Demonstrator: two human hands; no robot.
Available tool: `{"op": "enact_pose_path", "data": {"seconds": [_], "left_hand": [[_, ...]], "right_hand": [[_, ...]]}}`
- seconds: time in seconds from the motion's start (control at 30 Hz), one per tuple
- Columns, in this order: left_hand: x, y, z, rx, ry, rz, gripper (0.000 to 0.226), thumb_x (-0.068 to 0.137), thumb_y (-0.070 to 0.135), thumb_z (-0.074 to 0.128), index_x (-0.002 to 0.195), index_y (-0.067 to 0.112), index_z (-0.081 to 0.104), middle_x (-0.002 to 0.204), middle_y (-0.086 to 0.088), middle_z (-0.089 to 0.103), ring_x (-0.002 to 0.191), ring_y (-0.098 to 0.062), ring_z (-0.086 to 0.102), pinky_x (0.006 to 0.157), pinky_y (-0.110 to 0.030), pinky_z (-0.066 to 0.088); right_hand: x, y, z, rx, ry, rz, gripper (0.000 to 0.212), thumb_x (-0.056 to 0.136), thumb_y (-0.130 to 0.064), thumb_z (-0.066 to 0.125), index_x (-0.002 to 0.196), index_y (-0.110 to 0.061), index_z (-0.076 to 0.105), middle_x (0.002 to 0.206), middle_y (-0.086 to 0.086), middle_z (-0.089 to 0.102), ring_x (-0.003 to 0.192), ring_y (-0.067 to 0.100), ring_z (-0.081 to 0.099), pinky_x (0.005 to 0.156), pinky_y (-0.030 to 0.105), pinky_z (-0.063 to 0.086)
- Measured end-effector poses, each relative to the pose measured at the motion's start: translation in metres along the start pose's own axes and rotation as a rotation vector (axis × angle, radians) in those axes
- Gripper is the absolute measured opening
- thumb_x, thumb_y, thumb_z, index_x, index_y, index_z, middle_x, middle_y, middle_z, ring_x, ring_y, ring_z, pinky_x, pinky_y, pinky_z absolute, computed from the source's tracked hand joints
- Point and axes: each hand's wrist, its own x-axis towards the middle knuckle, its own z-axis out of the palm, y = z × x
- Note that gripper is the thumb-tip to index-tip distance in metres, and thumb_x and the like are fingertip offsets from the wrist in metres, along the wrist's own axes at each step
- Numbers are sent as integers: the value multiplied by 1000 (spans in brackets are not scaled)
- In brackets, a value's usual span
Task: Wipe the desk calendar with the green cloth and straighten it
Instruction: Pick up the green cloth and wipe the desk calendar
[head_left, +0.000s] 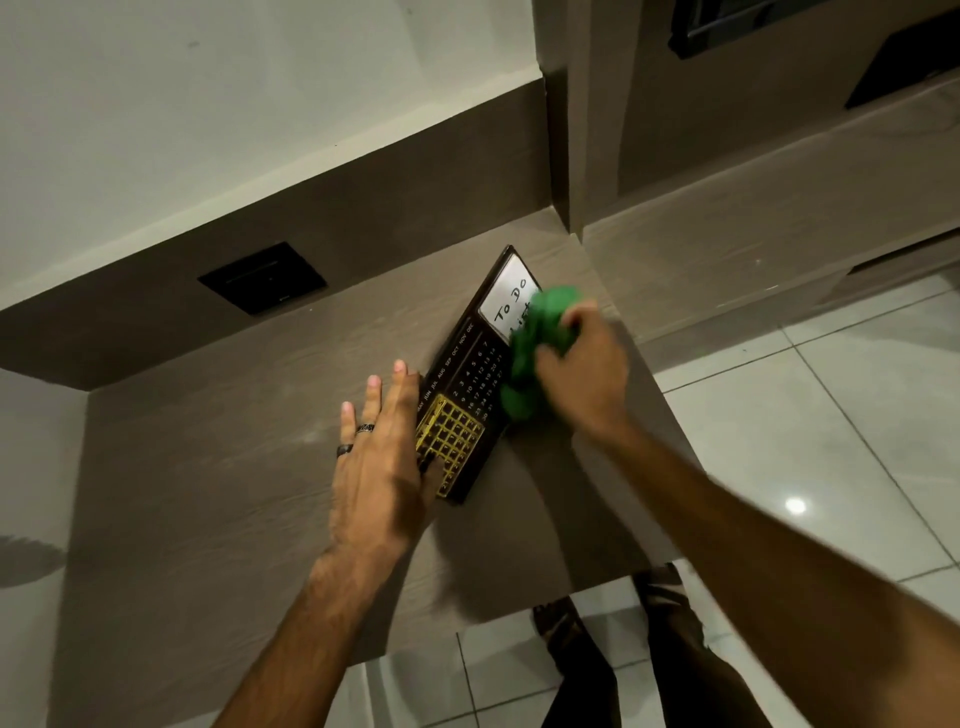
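Dark calendar skewed, green cloth bunched atop.

The dark rectangular desk calendar is lying on the brown wooden desk, between both hands; the bunched green cloth is resting on it.

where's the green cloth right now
In the head view, the green cloth is bunched in the right hand, pressed on the desk calendar near its right edge.

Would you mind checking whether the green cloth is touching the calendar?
Touching. The head view shows the green cloth, bunched in the right hand, pressed onto the calendar face, covering part of it.
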Motion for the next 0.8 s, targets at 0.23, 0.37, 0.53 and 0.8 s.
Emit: {"op": "enact_pose_path", "data": {"seconds": [0.23,0.37,0.53,0.8], "left_hand": [[0,2,-2,-22,-15,-17,109,78,13,80,157,23,4,165,0,6,152,-20,-1,120,-40,-7],[2,1,-1,-17,-25,-19,110,79,14,79,157,22,3,165,3,2,152,-19,-4,120,-38,-8],[3,-2,-1,-40,-44,-35,113,80,19,79,156,29,-4,164,10,-2,152,-13,-7,120,-35,-9],[-4,-13,-2,-106,-5,-102,105,76,79,48,157,32,1,164,3,0,152,-21,-3,120,-46,-6]], "right_hand": [[49,-4,-16,-6,168,-39,43,79,-8,64,119,-10,47,108,9,52,100,27,55,80,35,47],[-37,7,13,-53,-84,-132,49,79,-14,71,120,-23,45,121,1,53,105,17,54,87,30,44],[-137,18,30,117,-549,-124,70,72,-20,74,121,-47,31,117,-11,54,100,13,58,76,26,47],[-63,19,-22,357,-309,7,41,79,-10,71,118,-21,65,104,-2,65,92,12,65,79,33,57]]}}
